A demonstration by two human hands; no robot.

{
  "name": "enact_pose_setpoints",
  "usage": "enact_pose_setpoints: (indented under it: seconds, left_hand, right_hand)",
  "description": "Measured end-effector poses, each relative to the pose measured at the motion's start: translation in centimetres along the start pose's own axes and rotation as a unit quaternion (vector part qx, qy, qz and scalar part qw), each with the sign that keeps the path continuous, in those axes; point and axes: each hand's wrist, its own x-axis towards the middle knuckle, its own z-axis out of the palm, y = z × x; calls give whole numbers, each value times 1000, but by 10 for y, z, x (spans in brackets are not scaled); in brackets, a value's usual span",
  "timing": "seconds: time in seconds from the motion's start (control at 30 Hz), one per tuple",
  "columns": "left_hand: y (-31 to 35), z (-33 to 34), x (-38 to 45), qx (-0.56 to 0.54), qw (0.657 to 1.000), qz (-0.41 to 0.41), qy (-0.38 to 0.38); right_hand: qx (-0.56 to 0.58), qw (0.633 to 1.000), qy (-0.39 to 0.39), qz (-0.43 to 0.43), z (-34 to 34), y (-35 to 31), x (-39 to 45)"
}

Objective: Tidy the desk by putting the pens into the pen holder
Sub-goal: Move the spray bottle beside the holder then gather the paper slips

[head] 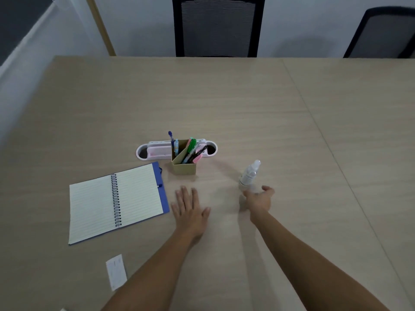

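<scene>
An open spiral notebook (pixel 116 202) and a small white card (pixel 116 272) lie at the left of the bench (pixel 292 131), with a pink-and-white cable tray (pixel 155 150) set into the surface just beyond. Beside the notebook stands the cardboard pen holder (pixel 183 163), its two compartments filled with pens (pixel 190 150), and in front of it the left hand (pixel 189 209) rests flat, palm down, fingers (pixel 186 195) spread and empty. Further right, the right hand (pixel 259 199) is cupped loosely, holding nothing, at the base of a clear spray bottle (pixel 249 173); contact cannot be told.
</scene>
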Motion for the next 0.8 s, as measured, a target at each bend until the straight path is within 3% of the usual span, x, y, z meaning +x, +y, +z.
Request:
enact_pose_setpoints:
  seconds: [0.17,0.4,0.67,0.8]
  left_hand:
    - [1,1,3,28,999,0,-25]
    - [1,-2,7,37,998,-13,-40]
    - [1,-2,5,25,999,-10,-32]
    - [-1,-8,7,13,998,-2,-67]
  right_hand:
    - [-105,978,-66,-165,-4,-30,17]
    - [-206,922,-155,-290,62,-60,4]
    - [-172,921,-163,-309,98,-85,9]
    - [-200,916,-169,-304,95,-78,13]
